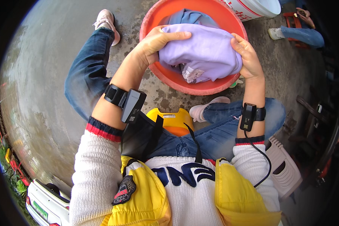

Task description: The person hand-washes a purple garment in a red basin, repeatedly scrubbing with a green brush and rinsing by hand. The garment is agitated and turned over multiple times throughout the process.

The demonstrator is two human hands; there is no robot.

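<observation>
A lilac cloth garment (pixel 200 50) with a printed picture near its lower edge is stretched between my two hands above an orange-red plastic basin (pixel 195 89). My left hand (pixel 155 42) grips one end, its thumb lying across the top of the fabric. At the other end my right hand (pixel 247 56) pinches the cloth between thumb and fingers. Blue-grey fabric (pixel 186 17) lies in the basin behind the garment. The lilac cloth hides much of the basin's inside.
A white bucket (pixel 245 10) stands beyond the basin. Another person's leg (pixel 302 35) and a red stool (pixel 289 19) are at the upper right. A yellow plastic seat (pixel 169 118) is beneath me, a pale plastic chair (pixel 284 169) at lower right. Wet concrete (pixel 45 70) stretches left towards a white car (pixel 46 203).
</observation>
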